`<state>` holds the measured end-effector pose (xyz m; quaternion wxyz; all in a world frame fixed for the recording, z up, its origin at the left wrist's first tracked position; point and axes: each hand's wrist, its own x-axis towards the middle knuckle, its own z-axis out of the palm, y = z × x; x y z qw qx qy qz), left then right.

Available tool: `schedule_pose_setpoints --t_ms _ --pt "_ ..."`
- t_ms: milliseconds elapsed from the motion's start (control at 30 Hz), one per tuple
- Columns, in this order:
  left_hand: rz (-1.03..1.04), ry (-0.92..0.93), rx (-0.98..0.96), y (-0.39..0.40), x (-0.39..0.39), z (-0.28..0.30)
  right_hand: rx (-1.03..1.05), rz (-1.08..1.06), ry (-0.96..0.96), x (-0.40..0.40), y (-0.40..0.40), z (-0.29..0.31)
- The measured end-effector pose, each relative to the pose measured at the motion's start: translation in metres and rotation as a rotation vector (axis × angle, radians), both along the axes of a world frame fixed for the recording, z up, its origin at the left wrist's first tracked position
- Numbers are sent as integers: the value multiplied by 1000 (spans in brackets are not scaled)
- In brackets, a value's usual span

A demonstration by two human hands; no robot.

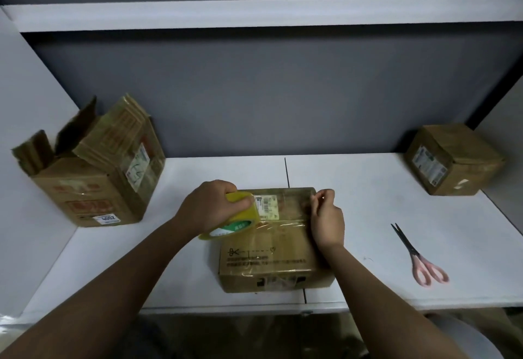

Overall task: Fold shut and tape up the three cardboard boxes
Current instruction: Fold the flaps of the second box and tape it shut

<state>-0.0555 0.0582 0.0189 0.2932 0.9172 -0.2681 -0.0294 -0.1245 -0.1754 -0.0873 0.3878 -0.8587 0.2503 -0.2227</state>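
A flat cardboard box (271,257) lies in the middle of the white table, its flaps folded shut. My left hand (209,206) grips a yellow roll of clear tape (235,221) at the box's left edge. A strip of clear tape (278,225) runs from the roll across the lid to my right hand (325,217), which pinches the strip's free end at the box's right edge. A bigger box (93,172) stands at the left with its top flaps up. A third box (452,158) sits at the far right, closed.
Pink-handled scissors (418,257) lie on the table (368,189) right of the middle box, blades pointing away from me. A grey partition (254,98) backs the table, with white side panels on both sides. The table's front edge is close to my body.
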Motion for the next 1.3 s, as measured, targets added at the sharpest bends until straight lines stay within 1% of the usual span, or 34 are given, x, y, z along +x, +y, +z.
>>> schedule_pose_setpoints --t_ms 100,200,400,567,633,767,833,967,1100,1300 --pt "4 -31 92 -1 9 -8 45 -29 22 4 -1 -4" --pt "11 2 105 -4 16 -14 106 -59 21 5 -2 -6" --pt "-20 11 200 -8 23 -18 111 -106 35 7 -2 -6" --pt "-3 28 219 -8 24 -22 139 -105 8 8 -3 -8" --pt "17 34 224 -8 25 -22 192 -111 -36 6 -3 -7" --pt "8 -9 313 -18 29 -19 407 -156 -126 0 -22 2" --pt "-1 -47 372 -27 28 -18 458 -141 -105 -6 -34 6" --pt "-7 -80 447 -37 27 -17 468 -104 18 -19 -47 4" --pt "-6 -57 454 -39 25 -15 528 -110 56 -25 -44 -2" --pt "-16 -78 492 -44 21 -14 584 -119 128 -27 -42 -7"
